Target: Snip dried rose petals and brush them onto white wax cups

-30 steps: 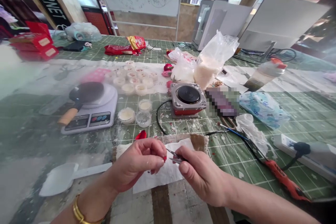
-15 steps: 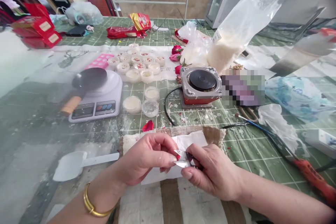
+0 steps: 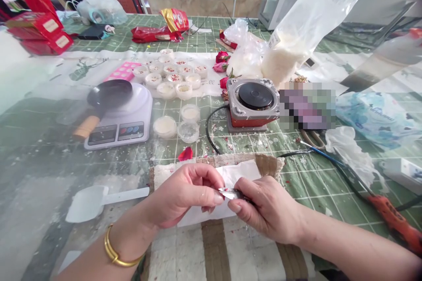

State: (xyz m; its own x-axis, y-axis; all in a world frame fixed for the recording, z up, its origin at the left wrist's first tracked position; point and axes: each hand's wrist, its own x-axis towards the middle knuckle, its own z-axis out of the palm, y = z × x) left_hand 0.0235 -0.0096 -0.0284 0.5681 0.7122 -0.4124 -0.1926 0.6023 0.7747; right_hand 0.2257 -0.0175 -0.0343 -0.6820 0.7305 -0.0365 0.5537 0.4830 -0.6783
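On the cluttered green tabletop (image 3: 316, 184), just in front of the hot plate (image 3: 255, 96), the right hand (image 3: 267, 208) has its grip pinched on slim tweezers (image 3: 231, 193) and the left hand (image 3: 184, 195) nips their tip; they look light, stiff and slippery, best held mid-shank.

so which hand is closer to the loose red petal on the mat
Left. The left hand sits just below the red petal; the right hand is farther right.
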